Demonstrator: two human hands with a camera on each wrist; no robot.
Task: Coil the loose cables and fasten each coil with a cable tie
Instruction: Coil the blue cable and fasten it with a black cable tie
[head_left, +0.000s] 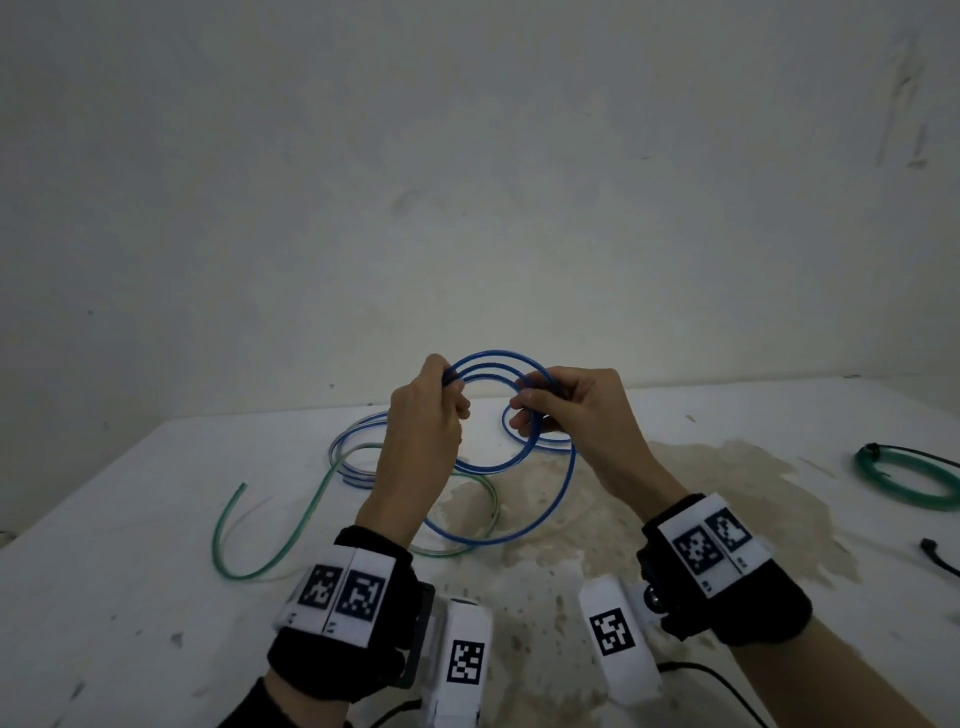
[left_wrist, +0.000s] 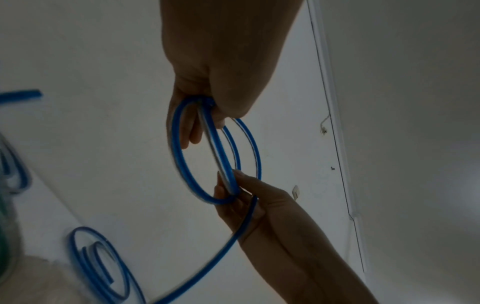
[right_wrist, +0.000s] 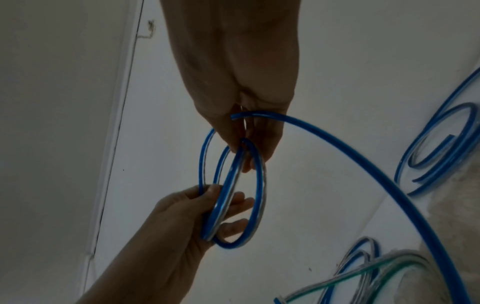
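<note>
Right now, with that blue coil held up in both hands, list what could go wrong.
1. The translucent blue cable coil is only pinched at two sides by the left hand and right hand; untied loops may spring apart.
2. Its trailing length crosses the loose green cable on the white table and could snag it.

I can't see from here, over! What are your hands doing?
Left hand and right hand both grip the blue cable coil. Tail trails to table, uncoiled. No tie on yet. Green cable lies loose below.

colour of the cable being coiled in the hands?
Blue cable, with a pale stripe along it; clearest in the right wrist view.
</note>
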